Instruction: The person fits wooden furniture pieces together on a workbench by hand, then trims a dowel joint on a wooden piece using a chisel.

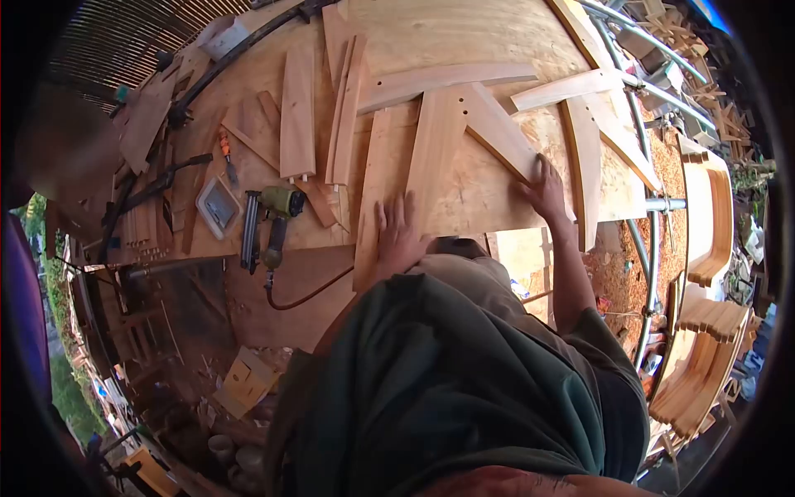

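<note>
My left hand [397,230] lies with its fingers stretched flat over the lower part of a long wooden board [374,170] at the bench's near edge. My right hand [546,195] grips the lower right end of an angled wooden piece [501,132], thumb on the near side and fingers around the far side. That piece meets the top of a wide wooden board [439,141], where small dark holes show near the joint. To the right of my right hand is a curved wooden piece [585,170]. A green nail gun [281,201] rests on the bench left of my left hand.
The plywood workbench [480,41] also carries a white tray [217,209], an orange-handled tool [224,142] and several wooden slats [298,112]. An air hose [310,305] hangs below the edge. Metal pipes [654,204] and stacked curved wood [700,364] stand at right.
</note>
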`<state>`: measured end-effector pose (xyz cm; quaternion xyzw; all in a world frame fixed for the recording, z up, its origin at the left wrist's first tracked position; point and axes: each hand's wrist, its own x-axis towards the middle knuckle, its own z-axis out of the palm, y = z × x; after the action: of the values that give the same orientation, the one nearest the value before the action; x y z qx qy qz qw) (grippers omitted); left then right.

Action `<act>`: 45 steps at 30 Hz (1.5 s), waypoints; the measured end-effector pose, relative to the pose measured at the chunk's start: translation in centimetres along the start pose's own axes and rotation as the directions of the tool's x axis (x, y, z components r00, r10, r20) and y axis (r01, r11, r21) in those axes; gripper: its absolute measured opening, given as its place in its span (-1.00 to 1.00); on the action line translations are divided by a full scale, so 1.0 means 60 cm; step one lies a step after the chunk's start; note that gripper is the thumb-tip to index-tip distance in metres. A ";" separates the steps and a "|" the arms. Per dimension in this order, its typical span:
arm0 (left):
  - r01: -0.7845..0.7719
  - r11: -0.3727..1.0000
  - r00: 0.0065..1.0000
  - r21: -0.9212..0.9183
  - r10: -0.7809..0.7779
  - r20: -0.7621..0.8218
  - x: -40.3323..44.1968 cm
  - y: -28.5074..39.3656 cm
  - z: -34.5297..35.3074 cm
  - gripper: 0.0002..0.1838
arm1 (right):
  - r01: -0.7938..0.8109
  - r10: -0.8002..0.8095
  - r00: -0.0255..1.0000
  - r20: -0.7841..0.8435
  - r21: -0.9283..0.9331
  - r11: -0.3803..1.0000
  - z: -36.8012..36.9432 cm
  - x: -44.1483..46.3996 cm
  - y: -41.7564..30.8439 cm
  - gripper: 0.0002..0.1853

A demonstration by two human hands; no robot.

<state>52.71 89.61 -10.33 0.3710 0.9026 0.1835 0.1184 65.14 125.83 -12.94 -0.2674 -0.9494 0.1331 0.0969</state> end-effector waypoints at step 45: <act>0.236 0.967 0.802 0.099 -0.136 -0.582 0.127 -0.090 -0.120 -0.34 | -0.018 -0.051 0.959 0.278 0.239 0.971 -0.037 -0.007 -0.052 -0.04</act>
<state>41.47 89.75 -6.68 0.2170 0.9406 0.1973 -0.1708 64.53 123.50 -9.94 -0.2242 -0.9328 0.2822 -0.0067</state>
